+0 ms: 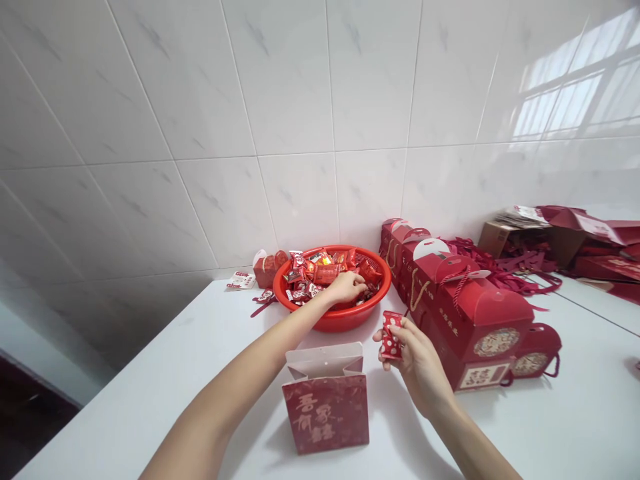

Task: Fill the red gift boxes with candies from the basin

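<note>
My left hand (349, 287) reaches into the right part of a red plastic basin (345, 323) full of wrapped candies (327, 273). Its fingers curl down among the wrappers, and whatever they grip is hidden. Between the thumb and fingers of my right hand (413, 347) is a red wrapped candy (391, 335) with white polka dots, held in front of the basin. Below and between my arms stands a small dark red paper gift box (327, 413), upright with its top open and pale characters on its front.
A row of larger red gift boxes (460, 300) with cord handles stands right of the basin. Behind them lie dark red ribbons (520, 267) and stacked flat boxes (595, 233). A small red box (270, 268) and printed cards (241, 281) sit left, by the tiled wall (300, 193).
</note>
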`<state>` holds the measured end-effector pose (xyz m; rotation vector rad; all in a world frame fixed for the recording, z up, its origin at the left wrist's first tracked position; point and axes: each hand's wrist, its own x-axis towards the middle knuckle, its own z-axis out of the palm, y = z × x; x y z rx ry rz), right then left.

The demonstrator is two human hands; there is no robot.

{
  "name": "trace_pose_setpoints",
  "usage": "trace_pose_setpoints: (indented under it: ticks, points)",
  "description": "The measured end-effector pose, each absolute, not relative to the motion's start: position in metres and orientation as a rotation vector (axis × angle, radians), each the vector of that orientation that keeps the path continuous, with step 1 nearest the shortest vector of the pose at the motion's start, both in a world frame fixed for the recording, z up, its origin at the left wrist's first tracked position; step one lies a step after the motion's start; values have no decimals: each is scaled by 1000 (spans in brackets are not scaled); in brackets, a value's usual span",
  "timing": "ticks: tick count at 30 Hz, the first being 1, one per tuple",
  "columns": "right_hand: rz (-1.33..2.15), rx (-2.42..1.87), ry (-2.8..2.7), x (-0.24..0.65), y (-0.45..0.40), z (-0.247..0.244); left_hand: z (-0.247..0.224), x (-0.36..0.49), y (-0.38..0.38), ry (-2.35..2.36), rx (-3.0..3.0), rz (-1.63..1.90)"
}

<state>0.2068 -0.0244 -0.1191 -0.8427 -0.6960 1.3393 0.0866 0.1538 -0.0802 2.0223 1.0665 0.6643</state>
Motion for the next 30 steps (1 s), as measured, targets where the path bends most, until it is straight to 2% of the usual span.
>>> trace_pose_setpoints:
  ticks: [11,18,26,30]
  points:
    - [1331,-806,-719,206,-27,-119,-57,56,135,960,1683,761]
    - [1275,-705,-733,206,-28,-118,-36,51,107,880,1535,697]
    - [1217,-632,-763,209,-29,-114,26,27,57,707,2006,426]
    - [1226,-636,-771,210,-31,-113,54,3,23,645,2418,434]
